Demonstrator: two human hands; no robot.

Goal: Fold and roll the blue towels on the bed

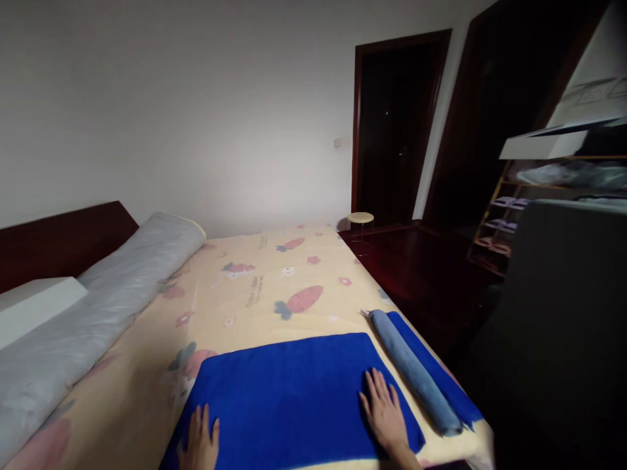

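A blue cloth (289,398), which looks like a towel, lies spread flat on the bed near me. My left hand (200,440) rests on its left side, fingers stretched out; the lower part of the hand runs out of view. On the right part of the cloth lies my right hand (385,411), palm down with the fingers spread. Neither hand holds anything. To the right of the cloth is a rolled grey-blue cloth (416,372). Beside that roll, along the bed's edge, sits a narrow folded blue cloth (431,365).
The bed's cream sheet (264,300) has a carrot print. A long grey pillow (117,294) and a white box (42,300) are at the left, by the dark headboard (68,238). A round stool (360,217) stands beyond the bed; a shelf rack (494,222) is at the right.
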